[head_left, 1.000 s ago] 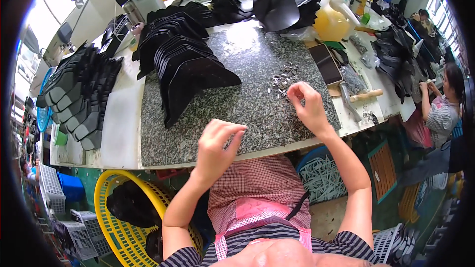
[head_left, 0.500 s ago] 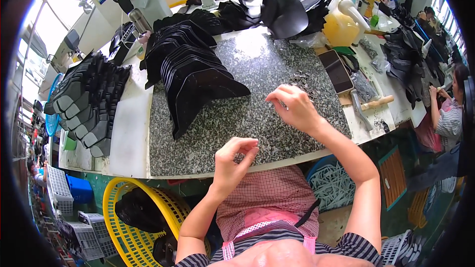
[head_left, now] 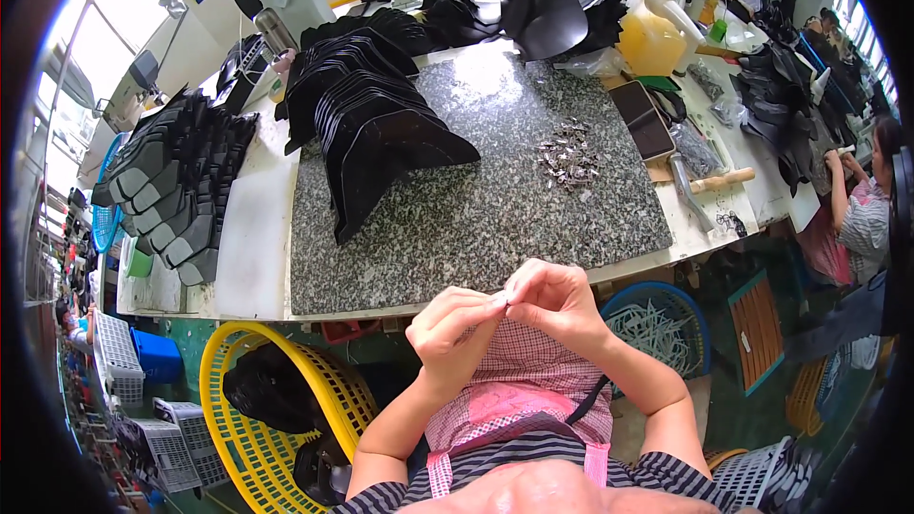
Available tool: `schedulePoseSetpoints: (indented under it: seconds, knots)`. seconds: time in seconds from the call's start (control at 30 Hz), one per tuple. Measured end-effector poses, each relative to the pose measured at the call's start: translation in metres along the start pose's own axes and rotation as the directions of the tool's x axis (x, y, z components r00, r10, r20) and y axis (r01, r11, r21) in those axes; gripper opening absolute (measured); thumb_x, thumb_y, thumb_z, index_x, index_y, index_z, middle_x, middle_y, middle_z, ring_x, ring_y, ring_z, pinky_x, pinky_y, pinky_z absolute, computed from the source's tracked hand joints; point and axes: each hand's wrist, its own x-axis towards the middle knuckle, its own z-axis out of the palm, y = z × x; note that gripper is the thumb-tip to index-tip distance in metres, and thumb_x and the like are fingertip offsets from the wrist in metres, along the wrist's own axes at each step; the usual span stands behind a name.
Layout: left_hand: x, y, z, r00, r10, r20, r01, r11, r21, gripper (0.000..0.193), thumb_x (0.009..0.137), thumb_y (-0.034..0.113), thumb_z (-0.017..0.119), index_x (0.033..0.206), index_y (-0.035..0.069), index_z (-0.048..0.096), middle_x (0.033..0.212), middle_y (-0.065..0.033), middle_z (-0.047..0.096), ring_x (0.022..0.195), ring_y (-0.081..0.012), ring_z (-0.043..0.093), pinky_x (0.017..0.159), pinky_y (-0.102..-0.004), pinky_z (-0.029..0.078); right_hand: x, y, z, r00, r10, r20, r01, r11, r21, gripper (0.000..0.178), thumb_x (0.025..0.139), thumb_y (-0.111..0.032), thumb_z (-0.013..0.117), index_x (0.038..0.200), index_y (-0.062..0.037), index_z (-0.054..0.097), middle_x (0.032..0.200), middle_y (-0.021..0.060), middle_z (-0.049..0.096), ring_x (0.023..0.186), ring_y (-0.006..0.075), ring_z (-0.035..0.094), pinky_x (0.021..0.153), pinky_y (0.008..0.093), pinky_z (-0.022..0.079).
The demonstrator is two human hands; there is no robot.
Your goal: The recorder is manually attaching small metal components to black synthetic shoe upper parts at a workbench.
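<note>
In front of my apron, just off the near edge of the granite slab, the fingertips of both hands meet. My left hand is closed in a pinch. My right hand pinches at the same spot, and whatever sits between the fingers is too small to name. On the right part of the slab lies a loose pile of small shiny metal pieces. Left of it, a fanned stack of black cut pieces reaches toward the slab's middle.
More black pieces with grey ends lie at the left. A hammer, a dark flat tray and a yellow jug line the right. Below stand a yellow basket and a blue basket. Other people sit beyond and at right.
My right hand has come back from beside the metal pieces to meet my left hand. My left hand has dropped slightly, and the pile now shows fully.
</note>
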Motion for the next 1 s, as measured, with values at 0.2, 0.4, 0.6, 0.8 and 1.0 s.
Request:
schedulePoseSetpoints:
  seconds: [0.2,0.4,0.6,0.8,1.0]
  knots:
    - [-0.014,0.028,-0.007,0.948,-0.256,0.189,0.298,0.922,-0.247,0.017,0.079,-0.004,0.076,0.096,-0.002,0.073,0.092,-0.0135,0.074,0.086,-0.0196,0.071,0.079,-0.0286,0.056,-0.019,-0.018,-0.005,0.978,-0.196,0.068,0.205,0.864,-0.46,0.018,0.077,0.008,0.075,0.092,-0.0009,0.07,0.089,0.0085,0.068,0.084,0.0172,0.066,0.075,0.0284,0.054]
    - [-0.031,0.023,-0.019,0.849,-0.391,0.354,0.517,0.752,-0.409,0.01,0.083,-0.005,0.073,0.093,-0.004,0.072,0.091,-0.0121,0.072,0.085,-0.0164,0.069,0.079,-0.0278,0.055,-0.026,-0.035,-0.001,0.924,-0.202,0.325,0.375,0.651,-0.661,0.024,0.071,0.003,0.081,0.081,-0.0063,0.061,0.081,0.0053,0.069,0.075,0.0198,0.067,0.068,0.0305,0.053]
    - [-0.035,0.025,-0.021,0.813,-0.41,0.414,0.577,0.668,-0.471,0.005,0.087,-0.003,0.071,0.09,-0.004,0.067,0.093,-0.0076,0.064,0.087,-0.013,0.063,0.078,-0.0258,0.053,-0.025,-0.04,0.008,0.901,-0.222,0.372,0.424,0.629,-0.652,0.027,0.072,0.001,0.079,0.08,-0.0072,0.054,0.08,0.0052,0.063,0.073,0.022,0.062,0.067,0.0335,0.051]
    - [-0.027,0.027,-0.035,0.698,-0.344,0.628,0.708,0.461,-0.535,0.007,0.091,0.005,0.069,0.089,-0.001,0.066,0.096,-0.0026,0.056,0.087,-0.0092,0.055,0.077,-0.0231,0.046,-0.007,-0.058,0.019,0.611,-0.257,0.749,0.774,0.394,-0.496,0.016,0.075,-0.007,0.07,0.076,-0.0078,0.054,0.082,0.0044,0.061,0.076,0.0204,0.062,0.068,0.0337,0.052]
    - [-0.022,0.021,-0.033,0.672,-0.356,0.649,0.73,0.467,-0.5,0.013,0.093,0.009,0.067,0.1,-0.001,0.064,0.101,-0.0043,0.056,0.096,-0.0119,0.057,0.085,-0.0273,0.048,0.006,-0.063,0.02,0.43,-0.235,0.872,0.901,0.181,-0.395,0.016,0.074,-0.013,0.065,0.071,-0.0105,0.05,0.072,0.0003,0.051,0.074,0.016,0.058,0.072,0.0309,0.051]
